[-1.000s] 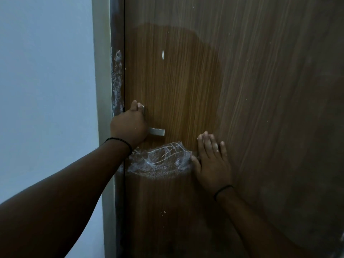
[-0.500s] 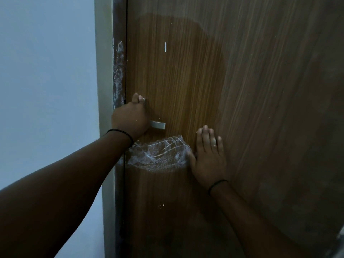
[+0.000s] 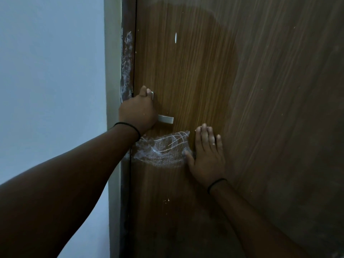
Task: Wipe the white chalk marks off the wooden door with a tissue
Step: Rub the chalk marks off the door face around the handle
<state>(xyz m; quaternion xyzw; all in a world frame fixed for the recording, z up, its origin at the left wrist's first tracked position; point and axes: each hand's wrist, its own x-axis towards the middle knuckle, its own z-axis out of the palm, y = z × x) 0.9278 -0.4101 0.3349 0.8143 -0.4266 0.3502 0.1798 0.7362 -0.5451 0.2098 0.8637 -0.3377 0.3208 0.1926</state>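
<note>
The wooden door [image 3: 260, 90] fills the right of the view. A smeared patch of white chalk marks [image 3: 162, 149] sits just below the metal door handle [image 3: 166, 119]. My left hand [image 3: 137, 112] is closed around the handle near the door's left edge. My right hand [image 3: 206, 157] lies flat on the door, fingers pointing up, its thumb touching the right end of the chalk patch. No tissue shows in either hand; anything under the right palm is hidden.
The dark door frame carries a vertical chalk smear [image 3: 126, 62] above my left hand. A small white mark [image 3: 175, 37] sits higher on the door, and tiny white specks [image 3: 166, 200] lie below the patch. A pale wall [image 3: 52, 71] stands at the left.
My right hand has edged slightly left, closer to the chalk patch. The left hand keeps its grip on the handle. The chalk patch looks the same.
</note>
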